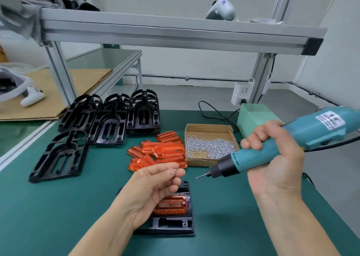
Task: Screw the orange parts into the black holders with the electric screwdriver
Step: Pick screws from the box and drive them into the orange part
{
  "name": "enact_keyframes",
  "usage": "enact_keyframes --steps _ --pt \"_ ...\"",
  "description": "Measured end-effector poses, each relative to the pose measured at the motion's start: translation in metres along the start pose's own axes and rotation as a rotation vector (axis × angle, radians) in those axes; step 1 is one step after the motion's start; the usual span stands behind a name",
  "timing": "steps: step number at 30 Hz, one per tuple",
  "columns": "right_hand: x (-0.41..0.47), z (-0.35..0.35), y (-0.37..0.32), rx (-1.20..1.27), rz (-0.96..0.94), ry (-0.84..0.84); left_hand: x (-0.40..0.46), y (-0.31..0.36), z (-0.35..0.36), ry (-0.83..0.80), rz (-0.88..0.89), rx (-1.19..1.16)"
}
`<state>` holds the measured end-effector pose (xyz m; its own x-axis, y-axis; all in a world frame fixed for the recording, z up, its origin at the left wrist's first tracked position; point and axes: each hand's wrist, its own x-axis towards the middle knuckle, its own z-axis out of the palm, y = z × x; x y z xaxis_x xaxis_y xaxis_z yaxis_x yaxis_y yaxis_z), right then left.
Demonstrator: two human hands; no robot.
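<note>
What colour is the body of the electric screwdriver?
Teal blue-green, with a black nose; the head view shows the electric screwdriver best.

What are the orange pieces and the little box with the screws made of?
The orange pieces look like clear, glossy plastic: light shines through them and glints on their ridges. The little box looks like plain brown cardboard, dull with folded walls. The screws inside look like shiny silver metal.

Right hand [272, 158] grips screwdriver [303, 136]; left hand [155, 185] pinches screw [175, 169]

The left hand [153, 185] hides much of the black holder [171, 224]; the screwdriver [288, 144] runs off-frame.
</note>
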<state>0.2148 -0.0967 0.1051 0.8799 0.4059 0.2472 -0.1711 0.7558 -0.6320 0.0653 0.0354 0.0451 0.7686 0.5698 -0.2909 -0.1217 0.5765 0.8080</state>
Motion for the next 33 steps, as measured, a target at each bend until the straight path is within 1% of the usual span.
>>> enact_keyframes --steps 4,10,19,23,27,33 --pt "-0.009 0.01 0.0 0.012 0.002 -0.037 -0.013 -0.007 -0.003 0.007 0.018 -0.073" --pt "-0.021 0.022 0.001 0.052 0.018 -0.073 -0.028 -0.018 -0.001 -0.054 0.008 -0.193" --pt "-0.029 0.035 0.004 0.064 0.027 -0.12 -0.036 -0.021 0.002 -0.097 0.032 -0.197" --pt "-0.031 0.037 0.005 0.063 0.032 -0.124 -0.038 -0.022 0.001 -0.097 0.036 -0.226" --pt "-0.033 0.037 0.005 0.056 0.025 -0.129 -0.039 -0.023 0.003 -0.092 0.015 -0.308" --pt "-0.036 0.038 0.007 0.033 -0.014 -0.176 -0.042 -0.026 0.007 -0.062 0.014 -0.393"
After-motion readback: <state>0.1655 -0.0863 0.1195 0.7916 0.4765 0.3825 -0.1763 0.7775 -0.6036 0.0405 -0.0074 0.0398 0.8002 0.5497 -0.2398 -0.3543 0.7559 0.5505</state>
